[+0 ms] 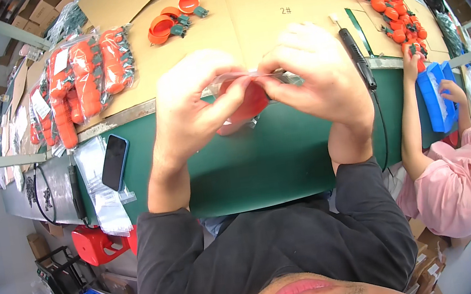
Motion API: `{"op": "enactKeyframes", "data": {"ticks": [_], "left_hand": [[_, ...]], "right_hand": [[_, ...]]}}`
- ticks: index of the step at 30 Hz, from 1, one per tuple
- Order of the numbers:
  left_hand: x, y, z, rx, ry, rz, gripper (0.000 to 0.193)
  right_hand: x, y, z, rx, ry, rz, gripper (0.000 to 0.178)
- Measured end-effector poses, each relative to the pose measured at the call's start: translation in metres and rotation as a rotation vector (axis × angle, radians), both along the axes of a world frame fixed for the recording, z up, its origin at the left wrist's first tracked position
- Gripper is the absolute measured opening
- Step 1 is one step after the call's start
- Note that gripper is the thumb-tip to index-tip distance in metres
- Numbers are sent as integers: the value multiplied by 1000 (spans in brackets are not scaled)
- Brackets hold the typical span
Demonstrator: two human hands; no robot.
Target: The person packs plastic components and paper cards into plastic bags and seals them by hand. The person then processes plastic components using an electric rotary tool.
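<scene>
Both my hands hold the top edge of a clear plastic bag (241, 112) above the green work surface. My left hand (196, 98) pinches the edge between thumb and forefinger. Close beside it, my right hand (315, 74) pinches the same edge, the thumbs nearly meeting. Orange-red contents show through the bag; their exact shape is partly hidden by my fingers. Beyond my left hand, a few orange cup-shaped parts (159, 28) with dark green fittings lie on the cardboard (256, 13).
Filled bags of orange parts (83, 78) lie at left, with flat clear bags (99, 194) and a phone (115, 163) nearer. A black corded power screwdriver (358, 59) lies right of my hand. At right, a co-worker in pink (448, 184) handles orange parts (400, 21) by a blue bin (434, 100).
</scene>
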State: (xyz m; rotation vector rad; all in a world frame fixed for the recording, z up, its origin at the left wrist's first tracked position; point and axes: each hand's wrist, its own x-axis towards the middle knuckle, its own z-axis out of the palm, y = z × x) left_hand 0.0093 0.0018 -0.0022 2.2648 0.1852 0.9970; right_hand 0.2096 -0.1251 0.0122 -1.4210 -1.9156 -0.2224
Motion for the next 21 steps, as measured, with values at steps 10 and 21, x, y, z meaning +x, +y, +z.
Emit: {"op": "enactKeyframes", "data": {"ticks": [10,21], "left_hand": [[2,-8,-12,-50,0,75,16],[6,-4,-13,33,-17,28,12]], "right_hand": [[-1,0,-8,187,19,8,16],[7,-13,-6,81,-36,5,17]]}}
